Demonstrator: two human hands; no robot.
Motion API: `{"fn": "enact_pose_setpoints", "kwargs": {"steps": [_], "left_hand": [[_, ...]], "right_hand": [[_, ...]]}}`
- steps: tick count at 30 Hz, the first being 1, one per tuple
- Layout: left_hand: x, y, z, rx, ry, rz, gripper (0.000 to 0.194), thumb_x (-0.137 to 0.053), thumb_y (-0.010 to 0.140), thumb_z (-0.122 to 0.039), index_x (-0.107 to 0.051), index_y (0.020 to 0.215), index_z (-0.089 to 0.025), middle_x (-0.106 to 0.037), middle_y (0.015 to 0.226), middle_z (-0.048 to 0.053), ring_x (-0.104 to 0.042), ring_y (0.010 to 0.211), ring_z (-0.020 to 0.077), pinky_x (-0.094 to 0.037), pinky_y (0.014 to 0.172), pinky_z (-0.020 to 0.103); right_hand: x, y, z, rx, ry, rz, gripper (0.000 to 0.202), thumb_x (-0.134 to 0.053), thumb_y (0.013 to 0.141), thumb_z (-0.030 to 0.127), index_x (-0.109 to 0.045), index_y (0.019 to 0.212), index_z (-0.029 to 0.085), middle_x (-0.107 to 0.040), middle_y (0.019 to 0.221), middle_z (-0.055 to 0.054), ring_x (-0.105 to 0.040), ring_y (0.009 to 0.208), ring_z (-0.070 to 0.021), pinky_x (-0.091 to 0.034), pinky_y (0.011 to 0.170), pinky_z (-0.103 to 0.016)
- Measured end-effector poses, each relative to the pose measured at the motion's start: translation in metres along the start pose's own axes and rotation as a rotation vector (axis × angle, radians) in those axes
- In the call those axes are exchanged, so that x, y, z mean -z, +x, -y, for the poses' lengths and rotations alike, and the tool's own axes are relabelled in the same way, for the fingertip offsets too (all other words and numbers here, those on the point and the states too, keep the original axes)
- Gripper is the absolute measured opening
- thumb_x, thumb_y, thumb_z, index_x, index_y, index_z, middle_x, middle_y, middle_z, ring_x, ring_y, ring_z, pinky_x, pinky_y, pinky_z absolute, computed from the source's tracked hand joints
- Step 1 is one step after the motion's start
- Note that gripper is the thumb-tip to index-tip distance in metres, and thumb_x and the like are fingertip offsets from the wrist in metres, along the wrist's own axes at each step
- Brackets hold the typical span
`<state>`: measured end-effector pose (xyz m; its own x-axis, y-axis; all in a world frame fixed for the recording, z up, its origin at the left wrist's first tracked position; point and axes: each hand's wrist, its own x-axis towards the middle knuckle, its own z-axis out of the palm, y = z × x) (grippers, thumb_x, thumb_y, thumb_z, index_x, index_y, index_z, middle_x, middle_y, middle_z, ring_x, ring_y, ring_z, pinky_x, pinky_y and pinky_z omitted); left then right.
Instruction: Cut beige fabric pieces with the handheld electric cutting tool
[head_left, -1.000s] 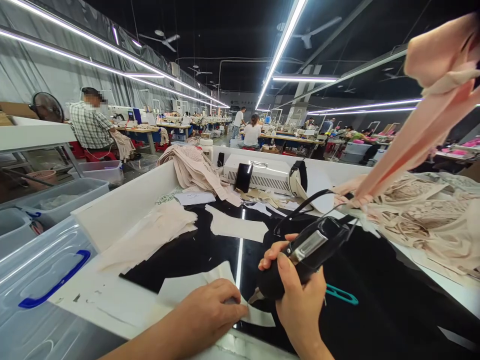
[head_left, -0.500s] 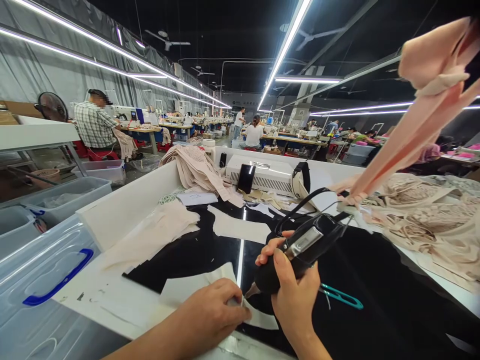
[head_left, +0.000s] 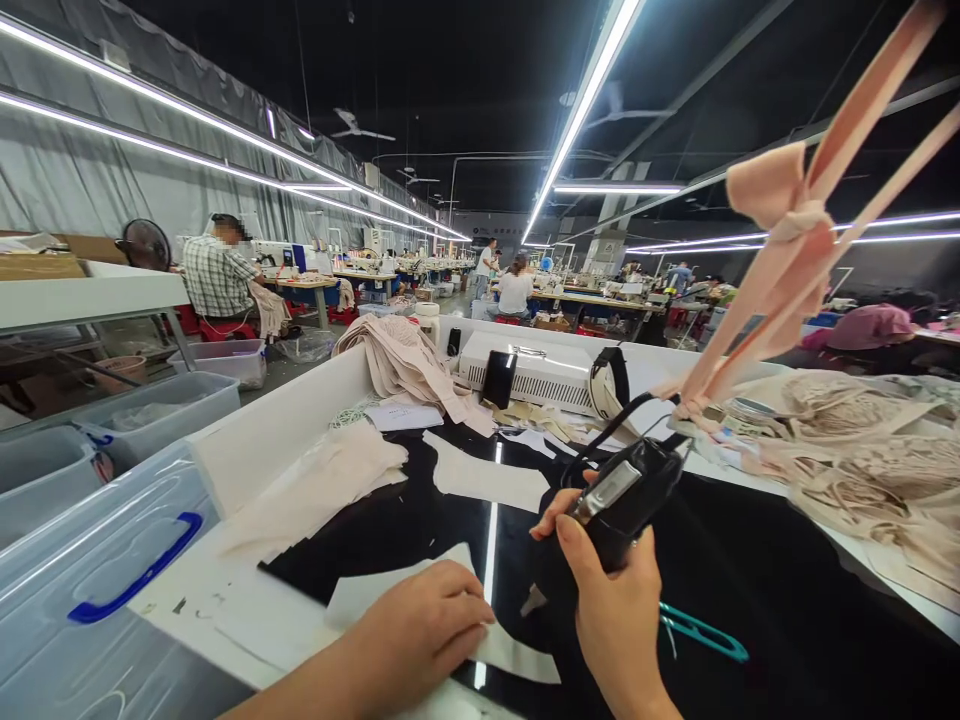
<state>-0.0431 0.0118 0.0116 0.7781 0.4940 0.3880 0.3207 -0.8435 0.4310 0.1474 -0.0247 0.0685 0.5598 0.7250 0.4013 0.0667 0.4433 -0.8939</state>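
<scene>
My right hand (head_left: 619, 610) is wrapped round a black corded power tool (head_left: 619, 495) with a metal plate on its side. Its lower end is dark against the black table surface and hard to make out. A small fabric scrap (head_left: 534, 600) shows beside that end. My left hand (head_left: 424, 620) lies over a pale curved fabric piece (head_left: 517, 655), fingers stretched across it and touching it. Pink fabric strips (head_left: 772, 270), knotted together, run up from the tool's cord end. To the right of my right hand lies a teal slotted tool (head_left: 701, 632).
Another pale cut piece (head_left: 491, 475) lies farther back on the black surface (head_left: 765, 570). Stacked fabric (head_left: 322, 480) is at left, beige garments (head_left: 862, 430) at right. A white machine (head_left: 525, 370) and phone (head_left: 498, 378) stand behind. Clear bins (head_left: 165, 400) line the left; people sit at sewing tables beyond.
The view has shifted, so most things appear lower and a little to the right. The tool is farther from my left hand, and the pink strips have swung. My left fingers look less pinched.
</scene>
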Motion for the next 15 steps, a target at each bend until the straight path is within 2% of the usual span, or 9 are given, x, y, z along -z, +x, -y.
{"fn": "enact_pose_setpoints", "kwargs": {"steps": [4, 7, 9, 11, 12, 14, 15], "left_hand": [[0.006, 0.014, 0.012, 0.253, 0.261, -0.052, 0.003, -0.06, 0.101, -0.019, -0.063, 0.1, -0.018, -0.064, 0.101, 0.005, -0.061, 0.095, 0.0232, -0.05, 0.085, 0.035], [0.006, 0.022, 0.018, 0.402, 0.407, -0.007, 0.008, -0.066, 0.099, -0.024, -0.063, 0.101, -0.017, -0.063, 0.101, 0.007, -0.06, 0.095, 0.0266, -0.049, 0.084, 0.039], [0.004, 0.025, 0.019, 0.446, 0.439, 0.022, 0.006, -0.065, 0.098, -0.023, -0.064, 0.099, -0.017, -0.063, 0.102, 0.008, -0.06, 0.095, 0.0277, -0.048, 0.083, 0.04], [0.003, 0.025, 0.019, 0.464, 0.425, 0.035, 0.004, -0.063, 0.098, -0.02, -0.063, 0.096, -0.018, -0.063, 0.101, 0.007, -0.06, 0.093, 0.0273, -0.046, 0.081, 0.039], [0.003, 0.025, 0.018, 0.465, 0.401, 0.034, 0.004, -0.062, 0.098, -0.019, -0.061, 0.094, -0.018, -0.063, 0.1, 0.006, -0.059, 0.092, 0.0264, -0.045, 0.08, 0.038], [0.003, 0.024, 0.018, 0.458, 0.329, 0.02, 0.006, -0.06, 0.096, -0.015, -0.059, 0.091, -0.018, -0.063, 0.098, 0.005, -0.059, 0.091, 0.024, -0.043, 0.08, 0.035], [0.003, 0.024, 0.018, 0.459, 0.287, 0.01, 0.008, -0.058, 0.095, -0.012, -0.057, 0.09, -0.018, -0.062, 0.097, 0.004, -0.058, 0.091, 0.0229, -0.042, 0.08, 0.033]], "right_hand": [[0.024, 0.013, -0.001, 0.007, -0.193, -0.006, 0.048, -0.083, 0.076, 0.051, -0.063, 0.112, 0.026, -0.075, 0.103, -0.003, -0.07, 0.095, -0.0258, -0.054, 0.087, -0.04], [0.052, 0.024, -0.019, 0.022, -0.336, 0.06, 0.057, -0.086, 0.068, 0.055, -0.067, 0.114, 0.026, -0.077, 0.108, -0.006, -0.071, 0.101, -0.032, -0.057, 0.083, -0.043], [0.078, 0.03, -0.035, 0.052, -0.47, 0.148, 0.058, -0.085, 0.068, 0.054, -0.069, 0.118, 0.028, -0.077, 0.111, -0.005, -0.072, 0.101, -0.0335, -0.059, 0.087, -0.048], [0.108, 0.033, -0.05, 0.185, -0.618, 0.215, 0.049, -0.082, 0.07, 0.057, -0.075, 0.11, 0.029, -0.078, 0.108, -0.005, -0.074, 0.097, -0.0352, -0.06, 0.087, -0.053], [0.125, 0.034, -0.056, 0.233, -0.702, 0.266, 0.049, -0.081, 0.072, 0.056, -0.075, 0.115, 0.031, -0.078, 0.115, -0.006, -0.073, 0.104, -0.0367, -0.061, 0.087, -0.053], [0.158, 0.035, -0.067, 0.375, -0.796, 0.226, 0.05, -0.079, 0.075, 0.057, -0.076, 0.119, 0.033, -0.078, 0.119, -0.007, -0.073, 0.107, -0.0386, -0.064, 0.084, -0.053], [0.174, 0.036, -0.072, 0.399, -0.839, 0.247, 0.046, -0.077, 0.078, 0.055, -0.076, 0.119, 0.033, -0.078, 0.119, -0.007, -0.073, 0.107, -0.038, -0.065, 0.082, -0.052]]}}
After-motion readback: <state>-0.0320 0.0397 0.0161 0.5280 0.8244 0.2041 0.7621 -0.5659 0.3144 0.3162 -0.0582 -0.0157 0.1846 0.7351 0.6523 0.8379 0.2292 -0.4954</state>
